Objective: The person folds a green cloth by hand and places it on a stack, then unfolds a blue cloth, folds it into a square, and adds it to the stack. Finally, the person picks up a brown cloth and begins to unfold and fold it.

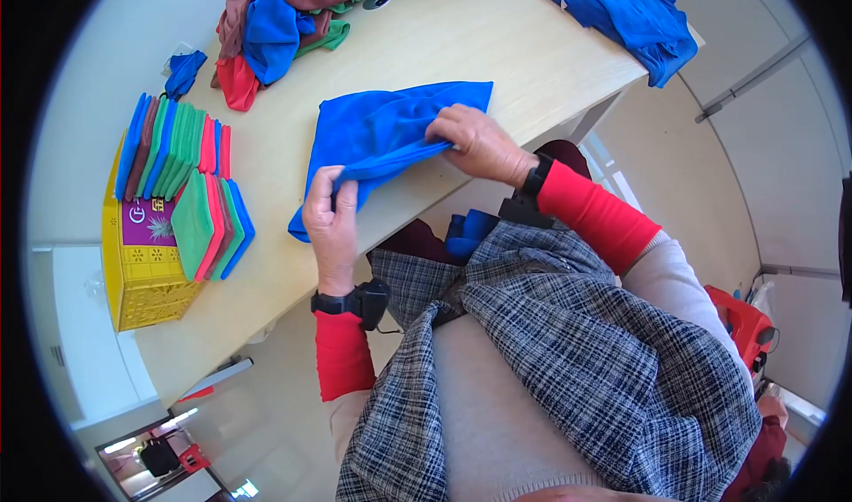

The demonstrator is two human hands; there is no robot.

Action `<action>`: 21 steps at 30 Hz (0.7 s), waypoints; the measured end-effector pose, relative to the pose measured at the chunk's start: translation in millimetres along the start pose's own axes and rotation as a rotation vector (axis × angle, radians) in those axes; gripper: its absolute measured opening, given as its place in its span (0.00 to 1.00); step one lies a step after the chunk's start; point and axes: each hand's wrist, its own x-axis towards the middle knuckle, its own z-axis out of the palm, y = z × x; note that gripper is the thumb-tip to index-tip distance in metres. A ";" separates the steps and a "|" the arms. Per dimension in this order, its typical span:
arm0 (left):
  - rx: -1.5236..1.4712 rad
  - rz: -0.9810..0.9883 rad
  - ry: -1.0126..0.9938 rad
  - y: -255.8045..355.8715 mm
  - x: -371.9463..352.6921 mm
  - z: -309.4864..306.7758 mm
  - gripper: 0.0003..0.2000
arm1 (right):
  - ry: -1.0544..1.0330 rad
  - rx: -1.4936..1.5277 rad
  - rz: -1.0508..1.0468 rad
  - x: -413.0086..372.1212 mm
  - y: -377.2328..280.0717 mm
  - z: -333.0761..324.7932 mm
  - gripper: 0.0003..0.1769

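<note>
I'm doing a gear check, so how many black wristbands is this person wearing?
2: one black wristband behind the left hand, another black wristband behind the right hand. Any under the red sleeves would be hidden.

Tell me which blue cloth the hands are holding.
The blue cloth lying at the table's near edge: the left hand and right hand grip it, touching no other.

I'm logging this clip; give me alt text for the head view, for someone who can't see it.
A person's left hand and right hand grip the near edge of a blue cloth on a pale table. To the left stands a yellow basket with folded cloths; loose cloths lie heaped beyond.
</note>
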 end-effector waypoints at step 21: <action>0.055 0.182 0.479 86.0 93.0 -88.8 0.12 | -0.086 0.496 0.478 58.1 11.2 -82.4 0.13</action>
